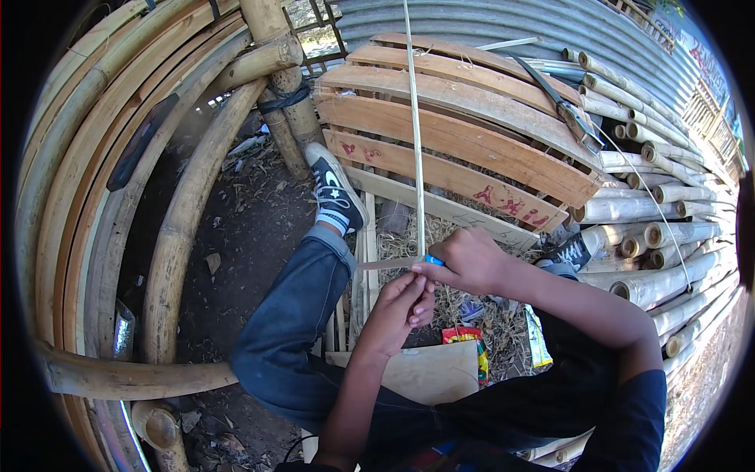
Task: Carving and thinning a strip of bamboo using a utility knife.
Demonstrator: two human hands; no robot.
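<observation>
My right hand [470, 258] is closed around the blue handle of a knife [387, 264], whose blade points left. A long, thin bamboo strip [418, 157] runs from my hands away past the top of the picture. The blade lies across the strip close to its near end. Just below the blade, my left hand [403, 308] has its fingers pinched together around the near end of the strip, which they mostly hide. Both hands meet above the gap between my legs.
A slatted wooden pallet [464, 141] stands ahead, with a large blade [578, 122] lying on it. Bamboo poles [629, 208] are stacked at right; bent poles and planks [173, 267] line the left. Colourful packets [472, 346] and a board [436, 374] lie between my legs, among shavings.
</observation>
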